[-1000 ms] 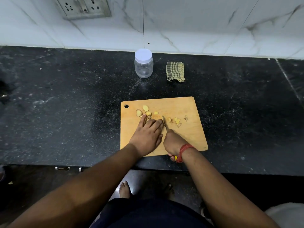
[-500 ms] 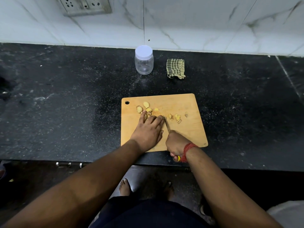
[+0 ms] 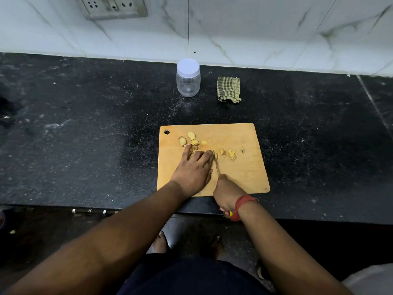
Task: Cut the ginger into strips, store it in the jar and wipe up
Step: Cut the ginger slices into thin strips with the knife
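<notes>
Ginger being cut on a wooden cutting board (image 3: 244, 173)

Left hand (image 3: 192, 169) presses flat on the ginger (image 3: 194, 143); right hand (image 3: 227, 192) grips the knife (image 3: 217, 167); lidded jar (image 3: 188, 78) and checked cloth (image 3: 228, 89) stand behind on the table (image 3: 85, 135).

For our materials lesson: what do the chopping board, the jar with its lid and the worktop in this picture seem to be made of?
The pale rectangular chopping board looks like unvarnished wood or bamboo: matt, with faint grain. The small clear jar seems to be plastic, perhaps glass, since the worktop shows through it; its white screw lid looks like plastic. The black speckled worktop looks like polished stone, probably granite.
</notes>
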Demonstrator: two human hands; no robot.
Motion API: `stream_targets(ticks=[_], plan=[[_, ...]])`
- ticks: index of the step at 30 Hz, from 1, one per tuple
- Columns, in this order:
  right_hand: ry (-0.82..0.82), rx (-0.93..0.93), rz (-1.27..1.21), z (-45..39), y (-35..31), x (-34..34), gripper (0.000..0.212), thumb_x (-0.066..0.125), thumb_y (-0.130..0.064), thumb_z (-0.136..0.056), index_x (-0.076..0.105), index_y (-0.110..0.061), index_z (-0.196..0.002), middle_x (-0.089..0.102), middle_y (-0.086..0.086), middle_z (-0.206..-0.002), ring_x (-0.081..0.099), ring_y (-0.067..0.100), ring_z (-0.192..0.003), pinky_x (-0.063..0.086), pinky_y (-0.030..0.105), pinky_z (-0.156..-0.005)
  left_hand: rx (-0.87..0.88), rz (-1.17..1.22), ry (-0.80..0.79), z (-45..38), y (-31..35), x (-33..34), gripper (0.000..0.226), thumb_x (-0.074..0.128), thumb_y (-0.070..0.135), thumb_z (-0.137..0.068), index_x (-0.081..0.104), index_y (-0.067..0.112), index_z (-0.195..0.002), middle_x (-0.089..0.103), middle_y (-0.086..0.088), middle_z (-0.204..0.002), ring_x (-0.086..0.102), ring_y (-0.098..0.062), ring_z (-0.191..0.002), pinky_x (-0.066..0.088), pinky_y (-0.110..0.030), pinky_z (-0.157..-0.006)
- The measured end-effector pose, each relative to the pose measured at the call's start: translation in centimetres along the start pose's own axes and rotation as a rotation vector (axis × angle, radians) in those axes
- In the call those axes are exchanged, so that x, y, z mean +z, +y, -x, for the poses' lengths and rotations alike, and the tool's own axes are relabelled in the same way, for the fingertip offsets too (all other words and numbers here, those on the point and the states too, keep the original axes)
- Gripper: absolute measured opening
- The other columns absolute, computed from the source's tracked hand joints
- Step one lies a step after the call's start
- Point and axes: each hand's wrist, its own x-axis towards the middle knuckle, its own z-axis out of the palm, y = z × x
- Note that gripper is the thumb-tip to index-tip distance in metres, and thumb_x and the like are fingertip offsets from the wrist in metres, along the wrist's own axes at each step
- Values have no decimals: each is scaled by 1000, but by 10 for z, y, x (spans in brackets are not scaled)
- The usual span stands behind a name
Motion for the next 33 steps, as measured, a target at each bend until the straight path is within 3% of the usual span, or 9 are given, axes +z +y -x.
stream_targets(ticks=[3,7,12,17,28,33], plan=[[-14,0,-26,2,6,0,46,27,2,-95,32,-9,-140,53,13,-80,51,22,-56,38,24,-43,-3,0,1,0,-1,2,56,33,40,-104,42,10,-151,41,-7,-150,45,-30,-127,18,-64,-119],[-34,28,-140,4,13,-4,25,25,-4,-95,39,-15,-113,50,12,-81,47,19,-53,36,21,-43,-10,10,9,0,0,3,56,34,39,-105,41,10,-151,42,-7,-150,45,-29,-127,18,-62,-119],[-41,13,-308,15,27,-3,17,27,-8,-94,41,-17,-94,44,11,-74,38,16,-41,30,19,-41,-26,38,34,1,2,5,55,37,39,-104,43,10,-150,44,-7,-148,46,-29,-127,19,-62,-119],[78,-41,-322,8,26,-7,15,29,-22,-101,42,-17,-107,53,13,-76,45,19,-45,37,23,-41,-33,52,36,1,2,4,55,39,38,-103,43,10,-150,44,-6,-149,46,-28,-128,19,-63,-119],[76,-59,-191,-4,-3,-13,33,29,-14,-101,36,-15,-133,57,11,-83,51,19,-48,40,23,-40,-27,82,54,3,0,3,54,41,38,-104,42,11,-151,46,-6,-148,45,-27,-130,20,-63,-120],[73,-57,-166,-9,-9,-13,34,27,-14,-102,36,-14,-135,58,12,-86,52,19,-49,42,23,-40,-20,87,83,3,-1,4,53,43,38,-103,45,11,-148,48,-6,-146,47,-28,-126,22,-63,-119]])
